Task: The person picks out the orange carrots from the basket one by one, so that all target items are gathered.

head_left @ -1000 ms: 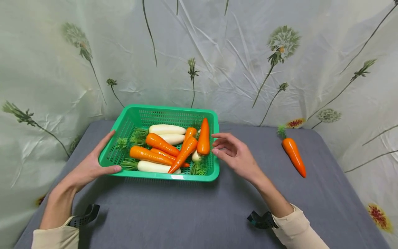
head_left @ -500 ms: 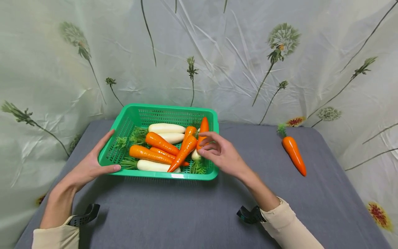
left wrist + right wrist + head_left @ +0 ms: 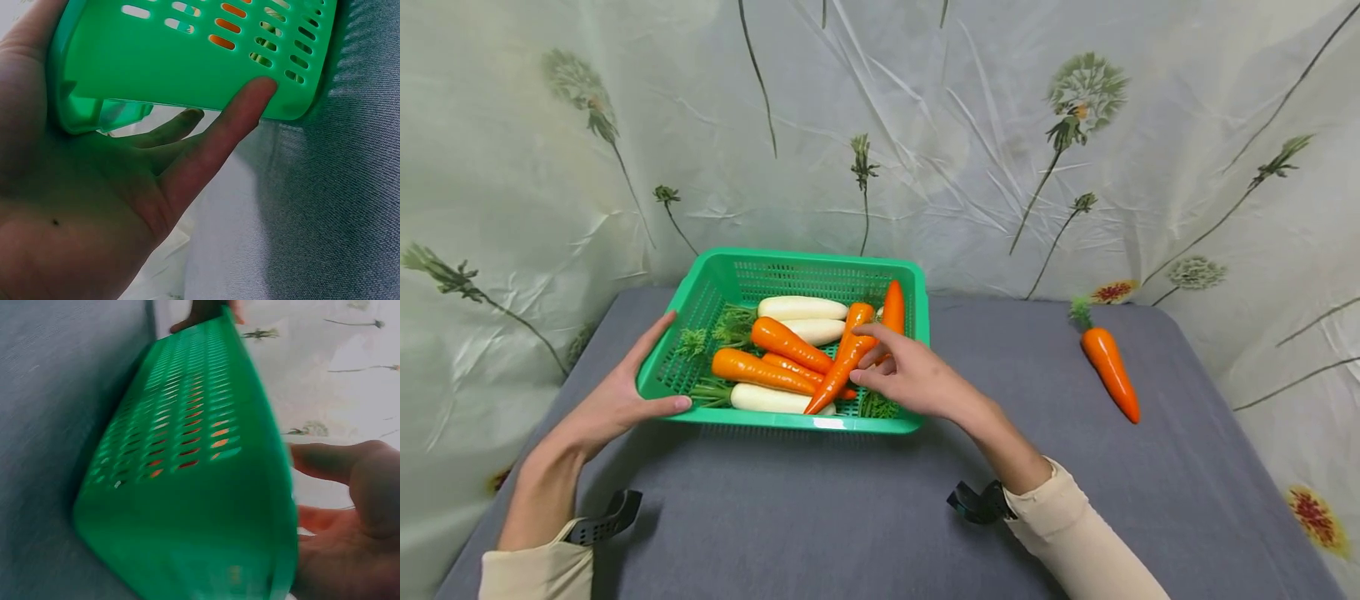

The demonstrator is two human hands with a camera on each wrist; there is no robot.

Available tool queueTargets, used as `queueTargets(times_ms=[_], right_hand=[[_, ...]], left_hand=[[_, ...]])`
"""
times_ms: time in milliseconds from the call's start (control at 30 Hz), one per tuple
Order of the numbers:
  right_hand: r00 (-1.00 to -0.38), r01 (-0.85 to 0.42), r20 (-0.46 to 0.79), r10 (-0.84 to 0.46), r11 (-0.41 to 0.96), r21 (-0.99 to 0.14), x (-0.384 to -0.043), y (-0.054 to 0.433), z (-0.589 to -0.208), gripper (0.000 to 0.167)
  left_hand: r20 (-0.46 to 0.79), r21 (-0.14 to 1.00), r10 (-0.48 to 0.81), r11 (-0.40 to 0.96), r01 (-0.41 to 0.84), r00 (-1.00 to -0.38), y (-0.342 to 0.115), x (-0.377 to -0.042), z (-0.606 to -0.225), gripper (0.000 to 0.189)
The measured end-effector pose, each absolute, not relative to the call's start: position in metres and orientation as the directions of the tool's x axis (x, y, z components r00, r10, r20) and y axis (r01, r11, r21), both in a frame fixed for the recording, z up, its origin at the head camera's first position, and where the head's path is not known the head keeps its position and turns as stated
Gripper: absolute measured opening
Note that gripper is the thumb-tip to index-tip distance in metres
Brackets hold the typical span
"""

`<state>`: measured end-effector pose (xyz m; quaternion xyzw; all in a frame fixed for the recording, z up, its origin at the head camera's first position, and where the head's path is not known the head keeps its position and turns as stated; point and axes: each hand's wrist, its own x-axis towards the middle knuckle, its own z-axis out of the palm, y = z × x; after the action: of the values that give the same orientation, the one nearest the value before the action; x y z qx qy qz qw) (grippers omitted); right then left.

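In the head view a green plastic basket (image 3: 805,423) holds several orange carrots and white radishes with leafy tops. My left hand (image 3: 625,392) grips its near left corner, thumb on the front rim and fingers along the left side; the left wrist view shows a finger (image 3: 215,150) against the outer wall. My right hand (image 3: 913,371) reaches over the right rim, thumb and index finger apart, fingertips right at a slanting carrot (image 3: 842,371). A more upright carrot (image 3: 893,304) at the right end is partly hidden behind this hand. The basket blocks the right fingertips in the right wrist view.
A single carrot (image 3: 1108,371) with a green top lies on the grey cloth-covered table (image 3: 820,517), well right of the basket. Behind the table hangs a pale curtain (image 3: 955,167) printed with dandelions, close to the basket's far rim.
My right hand has moved left from beside the basket's right rim, over the upright carrot, to the slanting carrot. The left hand and basket have stayed in place.
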<state>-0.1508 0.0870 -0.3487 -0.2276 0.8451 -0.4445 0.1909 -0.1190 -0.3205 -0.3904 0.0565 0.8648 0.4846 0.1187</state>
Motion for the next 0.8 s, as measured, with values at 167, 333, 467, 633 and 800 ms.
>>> queueTargets(times_ms=[167, 333, 467, 633, 800], right_hand=[[-0.761, -0.173, -0.246, -0.601, 0.552, -0.816, -0.155, 0.076, -0.348, 0.065], [-0.730, -0.105, -0.352, -0.586, 0.605, -0.789, -0.158, 0.065, -0.353, 0.069], [-0.731, -0.048, -0.374, -0.571, 0.590, -0.806, -0.160, 0.061, -0.356, 0.069], [-0.754, 0.003, -0.374, -0.540, 0.567, -0.824, -0.159, 0.057, -0.359, 0.065], [-0.798, -0.008, -0.324, -0.508, 0.547, -0.837, -0.156, 0.055, -0.361, 0.056]], left_hand=[[-0.151, 0.859, 0.215, 0.512, -0.020, -0.965, -0.322, -0.119, -0.392, 0.116], [-0.143, 0.860, 0.210, 0.510, -0.016, -0.967, -0.321, -0.120, -0.392, 0.116], [-0.137, 0.859, 0.208, 0.511, -0.012, -0.968, -0.321, -0.119, -0.393, 0.116], [-0.129, 0.859, 0.210, 0.512, -0.004, -0.969, -0.320, -0.118, -0.393, 0.116], [-0.124, 0.864, 0.209, 0.503, -0.002, -0.970, -0.320, -0.118, -0.393, 0.116]])
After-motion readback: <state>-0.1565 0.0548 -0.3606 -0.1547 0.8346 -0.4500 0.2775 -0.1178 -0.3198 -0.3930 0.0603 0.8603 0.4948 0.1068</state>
